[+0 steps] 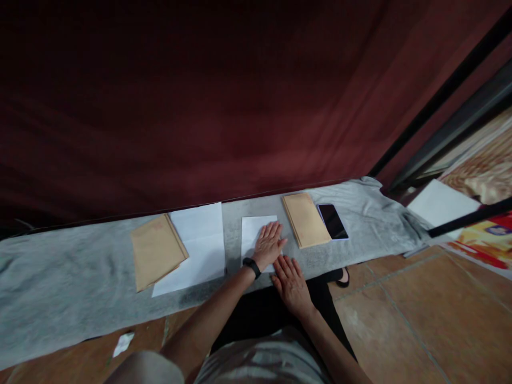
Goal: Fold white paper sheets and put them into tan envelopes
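A white sheet of paper (250,234), apparently folded, lies on the grey cloth in front of me. My left hand (269,246), with a black band on its wrist, rests flat on the paper with fingers stretched out. Close below it is my right hand (293,285), fingers extended at the paper's near right corner, palm down. To the left, a larger white paper (204,240) lies partly under a few brown envelopes (156,253). A stack of brown envelopes (306,218) is right of my hands, beside a dark-screened phone (334,221).
The grey cloth (60,282) covers a long narrow surface against a dark red curtain (200,117). Black bars (444,101) and a white box-like item (442,202) stand at the right. A white scrap (123,344) lies on the tiled floor (400,309).
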A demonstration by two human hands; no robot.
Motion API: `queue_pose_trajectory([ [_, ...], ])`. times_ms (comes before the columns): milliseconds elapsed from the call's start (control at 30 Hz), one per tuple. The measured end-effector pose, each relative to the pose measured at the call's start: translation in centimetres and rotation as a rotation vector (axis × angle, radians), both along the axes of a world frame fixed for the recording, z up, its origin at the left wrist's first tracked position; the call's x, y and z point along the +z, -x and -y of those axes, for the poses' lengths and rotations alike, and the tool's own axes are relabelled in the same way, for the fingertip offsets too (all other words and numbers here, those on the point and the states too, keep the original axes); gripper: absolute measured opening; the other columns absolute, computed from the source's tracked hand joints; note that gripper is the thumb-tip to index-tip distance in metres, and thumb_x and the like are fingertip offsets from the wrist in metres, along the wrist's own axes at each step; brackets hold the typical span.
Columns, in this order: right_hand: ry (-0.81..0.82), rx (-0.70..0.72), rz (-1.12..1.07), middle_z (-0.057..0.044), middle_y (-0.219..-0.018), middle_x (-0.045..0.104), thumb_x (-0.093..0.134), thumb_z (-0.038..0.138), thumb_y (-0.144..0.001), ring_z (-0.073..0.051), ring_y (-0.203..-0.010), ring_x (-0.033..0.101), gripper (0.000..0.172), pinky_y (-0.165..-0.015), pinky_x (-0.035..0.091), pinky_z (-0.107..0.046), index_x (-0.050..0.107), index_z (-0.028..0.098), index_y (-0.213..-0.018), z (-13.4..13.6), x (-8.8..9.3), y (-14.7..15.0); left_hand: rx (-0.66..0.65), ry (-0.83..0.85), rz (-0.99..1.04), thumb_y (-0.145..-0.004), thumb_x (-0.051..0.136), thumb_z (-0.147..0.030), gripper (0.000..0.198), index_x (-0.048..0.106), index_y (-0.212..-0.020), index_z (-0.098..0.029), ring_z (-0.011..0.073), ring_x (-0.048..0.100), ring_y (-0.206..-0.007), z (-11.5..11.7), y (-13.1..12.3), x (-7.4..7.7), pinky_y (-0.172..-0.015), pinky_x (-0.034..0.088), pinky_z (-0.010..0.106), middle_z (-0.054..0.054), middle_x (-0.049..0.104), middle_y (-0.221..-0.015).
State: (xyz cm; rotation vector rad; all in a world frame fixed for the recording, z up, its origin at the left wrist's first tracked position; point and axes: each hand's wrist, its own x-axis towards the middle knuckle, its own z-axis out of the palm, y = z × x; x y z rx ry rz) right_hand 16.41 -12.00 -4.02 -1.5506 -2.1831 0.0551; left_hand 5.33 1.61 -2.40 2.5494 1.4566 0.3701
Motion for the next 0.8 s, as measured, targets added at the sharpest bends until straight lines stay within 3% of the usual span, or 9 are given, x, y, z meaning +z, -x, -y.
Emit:
queue_pose_trajectory([
  [133, 0.014, -0.008, 0.006, -0.008, -0.158, 0.040, 0.044, 0.032, -0.103, -0.027, -0.143, 0.043, 0.058, -0.121, 0.028, -0.049, 0.028, 0.024, -0.158, -0.1, 0.3, 0.0, 0.044, -0.026, 0.006, -0.103, 0.032, -0.042, 0.058, 0.036, -0.154, -0.016, 0.0231, 0.023, -0.153, -2.2, 1.1, -0.6, -0.126, 0.014, 0.044, 0.009, 0.032, -0.162],
  [367, 0.036, -0.009, 0.017, -0.006, -0.159, 0.037, 0.043, 0.034, -0.104, -0.027, -0.144, 0.041, 0.059, -0.121, 0.028, -0.049, 0.025, 0.025, -0.159, -0.1, 0.5, -0.1, 0.191, -0.024, 0.001, -0.102, 0.032, -0.040, 0.058, 0.037, -0.154, -0.014, 0.0259, 0.026, -0.151, -5.4, 4.8, -0.6, -0.124, 0.015, 0.046, 0.012, 0.036, -0.160],
  [567, 0.032, -0.014, 0.024, -0.006, -0.160, 0.037, 0.043, 0.034, -0.104, -0.026, -0.143, 0.042, 0.058, -0.121, 0.028, -0.048, 0.025, 0.025, -0.159, -0.1, 0.5, -0.1, 0.372, -0.040, 0.048, -0.100, 0.037, -0.033, 0.057, 0.040, -0.152, -0.010, 0.0284, 0.031, -0.149, -5.2, 7.6, -0.1, -0.123, 0.020, 0.046, 0.016, 0.038, -0.158],
  [700, 0.024, -0.022, 0.028, -0.006, -0.159, 0.038, 0.043, 0.034, -0.104, -0.025, -0.143, 0.042, 0.058, -0.121, 0.027, -0.048, 0.026, 0.026, -0.158, -0.1, 0.2, 0.0, 0.484, 0.055, 0.250, -0.093, 0.045, -0.022, 0.056, 0.045, -0.146, -0.005, 0.0302, 0.043, -0.140, -4.2, 8.9, 0.5, -0.118, 0.029, 0.043, 0.021, 0.051, -0.148],
  [800, 0.022, -0.028, 0.039, -0.006, -0.159, 0.038, 0.043, 0.034, -0.104, -0.026, -0.144, 0.041, 0.057, -0.121, 0.027, -0.048, 0.026, 0.025, -0.158, -0.1, 0.1, 0.0, 0.631, 0.246, 0.611, -0.082, 0.058, -0.020, 0.049, 0.059, -0.131, -0.012, 0.0314, 0.055, -0.128, -4.0, 9.1, 0.8, -0.110, 0.038, 0.044, 0.017, 0.066, -0.127],
])
